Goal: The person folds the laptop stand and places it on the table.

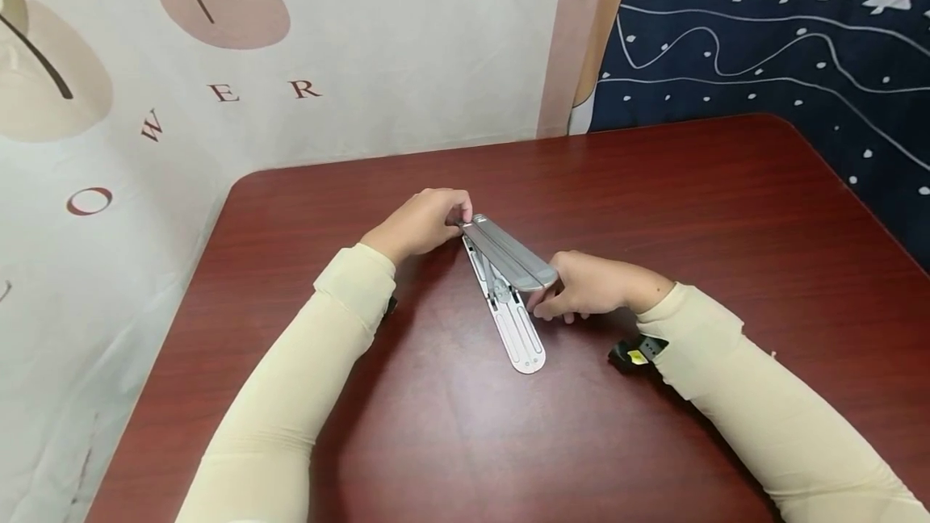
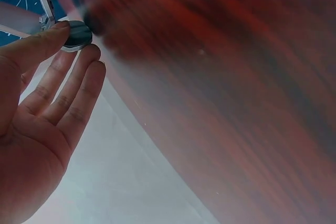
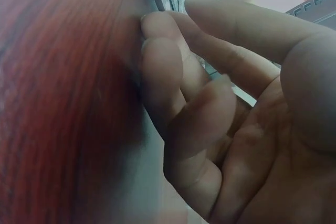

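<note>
A folding metal stand (image 1: 508,261) lies partly unfolded on the table, its grey upper plate (image 1: 514,255) raised at an angle over a silver, slotted lower plate (image 1: 519,333). At the far end, where the plates meet, my left hand (image 1: 429,220) pinches the stand. The left wrist view shows a rounded dark end (image 2: 79,35) of it between thumb and fingers. On the right, my right hand (image 1: 592,285) holds the lower plate's side edge, below the raised plate. In the right wrist view the fingers (image 3: 163,72) curl beside the metal edge; the exact contact is partly hidden.
The stand rests on a reddish-brown wooden table (image 1: 407,426). Behind it hang a pale printed cloth (image 1: 407,47) and a dark blue cloth (image 1: 726,79) with white trees. A black device (image 1: 632,353) is strapped under the right wrist, near the tabletop.
</note>
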Tool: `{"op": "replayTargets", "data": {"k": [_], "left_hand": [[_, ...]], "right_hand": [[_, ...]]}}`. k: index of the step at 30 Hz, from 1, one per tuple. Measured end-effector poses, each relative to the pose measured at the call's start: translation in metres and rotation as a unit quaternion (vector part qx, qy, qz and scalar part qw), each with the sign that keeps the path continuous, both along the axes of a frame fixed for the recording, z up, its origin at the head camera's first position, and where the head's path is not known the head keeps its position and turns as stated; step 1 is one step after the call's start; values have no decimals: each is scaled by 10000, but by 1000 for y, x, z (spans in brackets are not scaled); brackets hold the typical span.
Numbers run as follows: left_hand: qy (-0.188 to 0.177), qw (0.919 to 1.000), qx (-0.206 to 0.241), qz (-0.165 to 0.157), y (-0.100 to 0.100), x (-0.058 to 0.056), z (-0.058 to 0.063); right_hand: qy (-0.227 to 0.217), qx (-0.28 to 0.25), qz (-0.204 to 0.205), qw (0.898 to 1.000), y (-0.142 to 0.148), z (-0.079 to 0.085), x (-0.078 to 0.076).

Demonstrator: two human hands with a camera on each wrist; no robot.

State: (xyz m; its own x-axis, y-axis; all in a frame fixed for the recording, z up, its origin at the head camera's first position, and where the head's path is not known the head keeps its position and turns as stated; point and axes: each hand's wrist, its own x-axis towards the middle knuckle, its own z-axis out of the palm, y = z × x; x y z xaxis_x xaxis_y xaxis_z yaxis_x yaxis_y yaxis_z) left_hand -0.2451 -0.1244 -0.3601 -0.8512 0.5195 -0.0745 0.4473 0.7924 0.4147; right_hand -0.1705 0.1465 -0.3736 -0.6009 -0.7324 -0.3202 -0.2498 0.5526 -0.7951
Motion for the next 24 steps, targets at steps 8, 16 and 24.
{"op": "replayTargets", "data": {"k": [8, 16, 24], "left_hand": [[18, 9999, 66, -79, 4, -4, 2], [26, 9996, 233, -142, 7, -7, 2], [142, 9994, 96, -305, 16, -8, -2]], "right_hand": [[77, -114, 152, 9998, -2, 2, -1], [91, -84, 186, 9998, -9, 6, 1], [112, -103, 166, 9997, -8, 0, 6]]}}
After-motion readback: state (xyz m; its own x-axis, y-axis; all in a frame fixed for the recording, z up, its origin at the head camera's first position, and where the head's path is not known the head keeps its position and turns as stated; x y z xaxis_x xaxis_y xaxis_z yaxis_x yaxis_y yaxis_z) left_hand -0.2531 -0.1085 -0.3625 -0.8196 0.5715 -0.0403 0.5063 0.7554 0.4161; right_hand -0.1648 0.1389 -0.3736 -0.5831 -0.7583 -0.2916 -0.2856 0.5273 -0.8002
